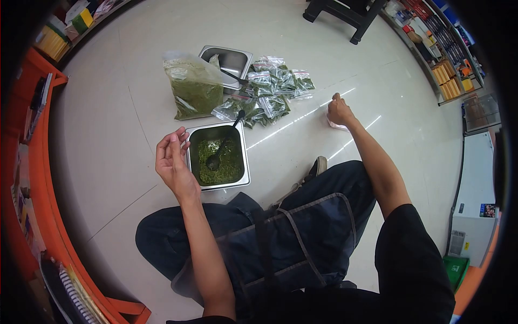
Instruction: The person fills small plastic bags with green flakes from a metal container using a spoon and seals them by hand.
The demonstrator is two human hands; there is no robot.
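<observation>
Glossy pale floor (108, 108) in a shop, stocked shelves (448, 54) far right, orange rack (32, 162) left. On the floor: two metal trays, near tray (246, 156) holding green flakes and one black spoon (221, 151), far tray (232, 58) behind; one big bag (194, 89) of flakes; one pile of small bags (272, 89). Just beside near tray, left hand (172, 159) raised, fingers loosely curved, empty; well apart, right hand (340, 112) curled down on a pale packet (339, 126), grip unclear.
</observation>
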